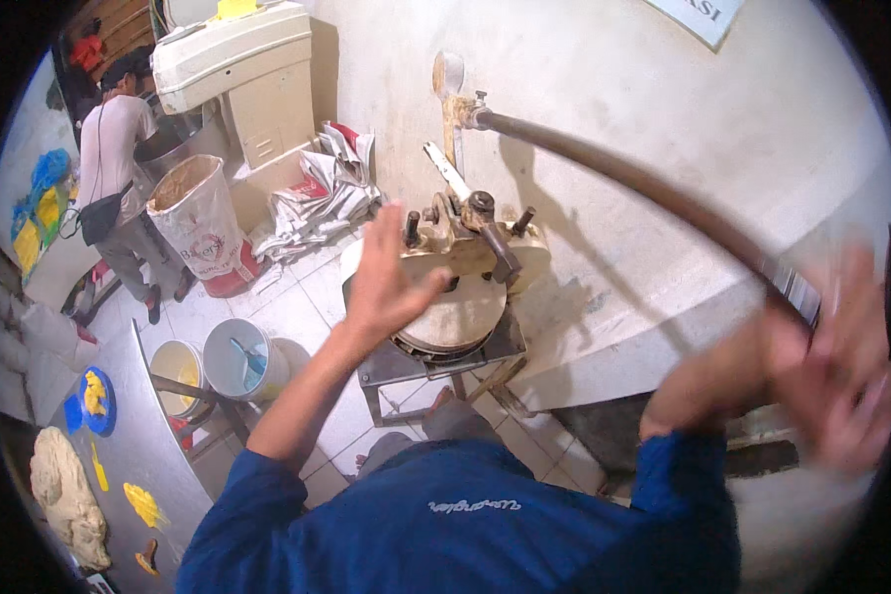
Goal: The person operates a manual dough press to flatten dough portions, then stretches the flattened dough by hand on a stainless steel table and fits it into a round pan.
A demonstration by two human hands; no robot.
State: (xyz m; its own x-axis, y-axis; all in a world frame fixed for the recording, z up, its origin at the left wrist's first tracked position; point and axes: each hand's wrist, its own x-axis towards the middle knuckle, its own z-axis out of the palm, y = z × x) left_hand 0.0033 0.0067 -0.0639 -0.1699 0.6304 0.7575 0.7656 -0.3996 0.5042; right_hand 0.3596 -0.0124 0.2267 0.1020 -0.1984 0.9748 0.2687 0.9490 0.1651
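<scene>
**Left hand [386, 285] spreading at the round machine [457, 322], right hand [846, 381] blurring by the lever [613, 168]**

The round machine is standing straight ahead of the person, resting on a low metal stand [374, 380]. The lever is reaching from behind the machine out to its right, slanting toward the person.

The left hand is hanging at the machine's left side, its thumb pointing across the pale round plate. Its grip is standing wide, with the fingers spreading and the palm holding nothing; whether it is touching the machine, I cannot tell. The right hand is showing well to the right of the machine, at the near end of the lever. Blur is smearing its fingers, so I cannot tell whether they are gripping the lever or staying clear of it.

Left of the machine, folded paper sacks [317, 198] are lying in a heap, and an open white-and-red sack [206, 238] is standing farther left. Beyond that sack from the machine, a person in a pale shirt [117, 144] is bending beside a cream-coloured appliance [252, 84]. Nearer the wearer, left of the machine, two buckets [279, 368] are standing close together. Farthest left of the machine on the near side, a metal table [143, 426] is bearing a lump of dough [66, 495] and a yellow smear [143, 504].
</scene>
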